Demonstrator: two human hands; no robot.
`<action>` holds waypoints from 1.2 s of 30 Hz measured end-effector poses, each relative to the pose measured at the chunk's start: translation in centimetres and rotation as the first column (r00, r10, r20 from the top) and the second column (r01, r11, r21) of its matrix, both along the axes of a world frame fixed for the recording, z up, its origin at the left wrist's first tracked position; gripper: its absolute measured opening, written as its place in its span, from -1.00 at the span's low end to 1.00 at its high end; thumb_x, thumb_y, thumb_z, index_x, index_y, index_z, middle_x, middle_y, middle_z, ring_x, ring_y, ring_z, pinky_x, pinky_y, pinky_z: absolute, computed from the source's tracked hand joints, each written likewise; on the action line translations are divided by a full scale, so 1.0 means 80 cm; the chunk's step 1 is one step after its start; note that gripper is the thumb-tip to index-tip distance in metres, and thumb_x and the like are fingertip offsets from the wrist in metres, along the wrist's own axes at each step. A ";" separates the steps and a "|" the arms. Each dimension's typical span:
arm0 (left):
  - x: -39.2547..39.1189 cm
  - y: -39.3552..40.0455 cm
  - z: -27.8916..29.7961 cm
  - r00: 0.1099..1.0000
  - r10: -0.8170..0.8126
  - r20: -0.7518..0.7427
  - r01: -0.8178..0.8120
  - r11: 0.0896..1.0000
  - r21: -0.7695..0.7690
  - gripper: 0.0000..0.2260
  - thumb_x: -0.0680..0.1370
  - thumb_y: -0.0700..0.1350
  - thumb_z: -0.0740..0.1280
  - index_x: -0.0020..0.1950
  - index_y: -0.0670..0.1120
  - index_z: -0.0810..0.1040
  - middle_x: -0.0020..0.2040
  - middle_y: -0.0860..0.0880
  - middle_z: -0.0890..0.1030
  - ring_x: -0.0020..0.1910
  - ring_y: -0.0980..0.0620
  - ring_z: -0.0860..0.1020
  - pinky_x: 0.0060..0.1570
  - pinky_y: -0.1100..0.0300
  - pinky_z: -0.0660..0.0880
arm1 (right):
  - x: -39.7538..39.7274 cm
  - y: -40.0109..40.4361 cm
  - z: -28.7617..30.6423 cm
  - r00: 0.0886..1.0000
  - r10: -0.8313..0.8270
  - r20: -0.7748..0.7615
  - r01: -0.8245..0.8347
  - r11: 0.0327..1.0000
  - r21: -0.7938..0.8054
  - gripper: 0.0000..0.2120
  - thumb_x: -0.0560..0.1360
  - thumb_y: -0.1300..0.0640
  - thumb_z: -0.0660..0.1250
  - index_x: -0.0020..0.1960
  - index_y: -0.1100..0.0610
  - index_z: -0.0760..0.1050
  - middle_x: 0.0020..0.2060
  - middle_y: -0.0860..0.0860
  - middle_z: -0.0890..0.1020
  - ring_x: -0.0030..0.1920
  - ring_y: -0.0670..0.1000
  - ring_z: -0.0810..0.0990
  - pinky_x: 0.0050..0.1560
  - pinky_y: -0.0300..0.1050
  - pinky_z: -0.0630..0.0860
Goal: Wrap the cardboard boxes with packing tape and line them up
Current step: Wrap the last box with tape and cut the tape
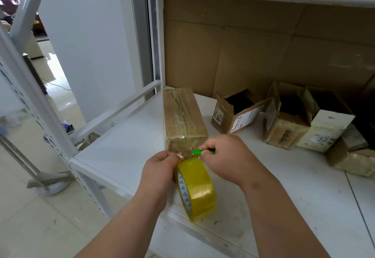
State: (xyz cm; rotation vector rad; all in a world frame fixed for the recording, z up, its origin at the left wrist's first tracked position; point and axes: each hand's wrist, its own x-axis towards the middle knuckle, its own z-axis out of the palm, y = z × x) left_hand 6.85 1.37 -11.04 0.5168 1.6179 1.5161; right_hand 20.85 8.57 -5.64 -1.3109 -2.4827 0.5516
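Observation:
A long cardboard box [182, 115] wrapped in clear tape lies on the white shelf [125, 146], its near end facing me. A stretch of tape runs from that end down to a yellow tape roll [195, 186], which stands on edge just in front of the box. My left hand [160, 168] pinches the tape right above the roll. My right hand [225, 156] grips a small green cutter [199, 152] whose tip touches the stretched tape.
Three open cardboard boxes [237, 113] [288, 123] [328, 127] stand to the right on the shelf, with another taped box [353, 158] behind them. Flat cardboard sheets [263, 44] lean against the back. The shelf's white post [60, 136] and rail are at the left.

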 end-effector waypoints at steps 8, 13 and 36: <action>-0.008 -0.003 -0.010 0.999 -0.004 0.043 0.003 1.000 0.020 -0.84 0.54 -0.20 0.37 -0.25 -0.14 0.60 -0.28 -0.11 0.59 -0.30 0.05 0.53 -0.28 0.23 0.45 | 0.045 0.018 -0.015 0.980 -0.198 0.005 0.198 0.978 -0.066 -0.76 0.56 0.12 0.26 0.12 -0.04 0.66 -0.07 -0.10 0.65 -0.17 -0.11 0.52 -0.23 -0.25 0.42; -0.001 -0.003 -0.007 0.998 -0.020 0.059 0.017 0.998 0.064 -0.86 0.53 -0.26 0.38 -0.23 -0.14 0.61 -0.35 -0.05 0.59 -0.36 0.08 0.52 -0.32 0.24 0.48 | 0.060 0.025 -0.047 0.940 -0.308 0.146 0.325 0.940 -0.107 -0.67 0.56 0.13 0.23 0.28 -0.09 0.51 0.17 -0.03 0.61 0.11 0.03 0.56 0.08 -0.09 0.46; 0.020 -0.007 0.021 0.993 0.049 -0.110 -0.021 0.971 0.238 -0.79 0.52 -0.26 0.43 -0.25 -0.01 0.70 -0.18 -0.14 0.69 -0.23 -0.01 0.61 -0.29 0.17 0.57 | 0.016 -0.029 -0.039 0.874 -0.157 -0.461 -0.155 0.808 -0.569 -0.46 0.43 0.13 0.50 0.33 -0.18 0.43 -0.20 -0.08 0.68 -0.12 -0.08 0.68 -0.09 -0.17 0.55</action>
